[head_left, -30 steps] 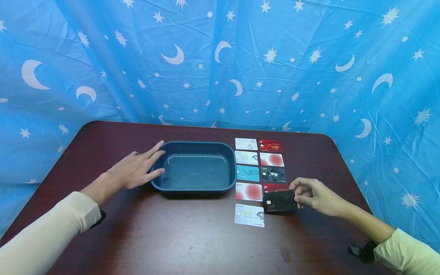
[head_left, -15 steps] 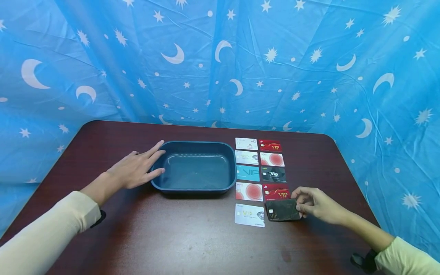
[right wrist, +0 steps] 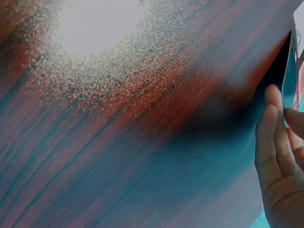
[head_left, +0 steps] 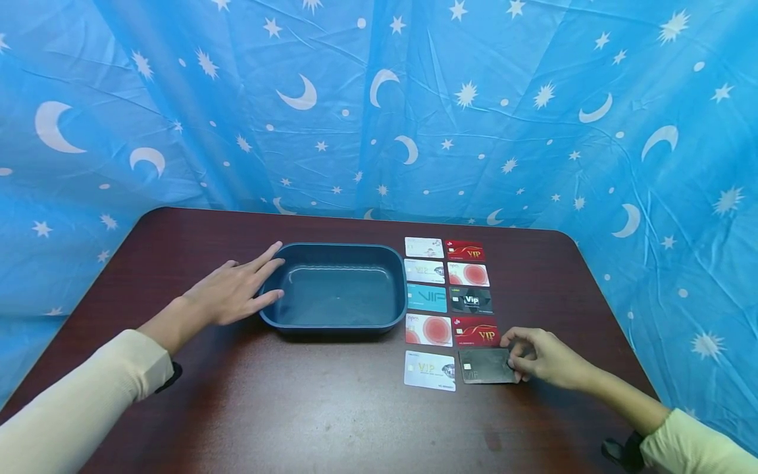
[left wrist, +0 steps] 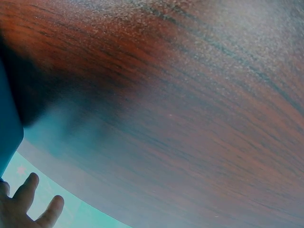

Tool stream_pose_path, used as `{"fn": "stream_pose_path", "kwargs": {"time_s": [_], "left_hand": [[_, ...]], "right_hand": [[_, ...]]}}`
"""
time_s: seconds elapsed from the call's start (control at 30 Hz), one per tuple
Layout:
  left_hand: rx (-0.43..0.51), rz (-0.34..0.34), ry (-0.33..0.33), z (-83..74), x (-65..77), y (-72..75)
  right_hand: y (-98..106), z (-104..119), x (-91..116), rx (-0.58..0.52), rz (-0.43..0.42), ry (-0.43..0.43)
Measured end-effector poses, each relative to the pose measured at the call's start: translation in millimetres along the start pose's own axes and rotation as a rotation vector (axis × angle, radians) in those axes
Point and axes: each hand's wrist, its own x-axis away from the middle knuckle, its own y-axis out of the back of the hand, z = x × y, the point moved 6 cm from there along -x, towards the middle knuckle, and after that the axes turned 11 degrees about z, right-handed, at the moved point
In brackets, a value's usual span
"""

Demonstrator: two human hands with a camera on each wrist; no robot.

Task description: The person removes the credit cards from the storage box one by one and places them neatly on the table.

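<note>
My right hand (head_left: pixel 547 355) pinches the right end of a black VIP card (head_left: pixel 482 366) between thumb and fingers. That card is low over the table, just below a red VIP card (head_left: pixel 476 331) and right of a silver VIP card (head_left: pixel 429 371). In the right wrist view the black card (right wrist: pixel 288 71) shows nearly edge-on, one edge raised off the wood beside my fingers (right wrist: pixel 267 137). My left hand (head_left: pixel 233 293), its fingers spread and fairly straight, rests at the left rim of a dark blue tray (head_left: pixel 340 299), which has nothing in it.
Two columns of cards run along the tray's right side, among them a teal VIP card (head_left: pixel 427 298) and a dark Vip card (head_left: pixel 471 301). A brown wooden table (head_left: pixel 284 408) carries everything. Behind it hangs a blue curtain (head_left: pixel 355 131) with moons and stars.
My right hand has drawn the black card toward me, off the red VIP card, and lowered it beside the silver card. My left hand stays at the tray.
</note>
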Motion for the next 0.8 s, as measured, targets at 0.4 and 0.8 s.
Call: {"fn": "stream_pose_path", "kwargs": {"time_s": [0.4,0.8], "left_hand": [[-0.009,-0.004,-0.009,-0.5,-0.2,1.3],[0.022,0.054,0.002,2.1,-1.5,12.1]], "right_hand": [[3,1,0,0.002,0.007,-0.015],[59,31,-9,0.627,-0.311,0.0]]}}
